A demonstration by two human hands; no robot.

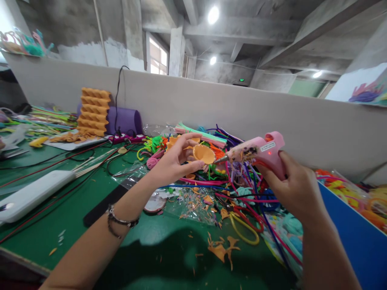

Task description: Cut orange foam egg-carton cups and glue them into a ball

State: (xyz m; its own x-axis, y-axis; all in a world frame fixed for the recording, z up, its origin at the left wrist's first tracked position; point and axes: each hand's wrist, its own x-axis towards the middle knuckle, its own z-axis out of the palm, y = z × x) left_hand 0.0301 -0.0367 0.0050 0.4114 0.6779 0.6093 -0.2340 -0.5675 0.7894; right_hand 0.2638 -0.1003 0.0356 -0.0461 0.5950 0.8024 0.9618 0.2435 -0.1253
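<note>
Between the fingertips and thumb of my left hand [178, 157] is a small orange cup [204, 154], cut from moulded egg-carton-like material, its hollow side turned towards me. My right hand [294, 185] grips a pink hot glue gun [256, 151] by its handle; a red light glows on its side. The metal nozzle points left and meets or nearly meets the cup's right rim. Brown-black residue stains the gun's front. Orange scraps [222, 249] lie on the green table [169, 257] below.
A pile of coloured pipe cleaners [242, 177] spreads behind and beneath my hands. An orange egg-carton sheet [94, 110] stands at the back left, near a purple roll [125, 119]. A white power strip-like bar [39, 193] lies left. A blue-walled box [347, 225] is at right.
</note>
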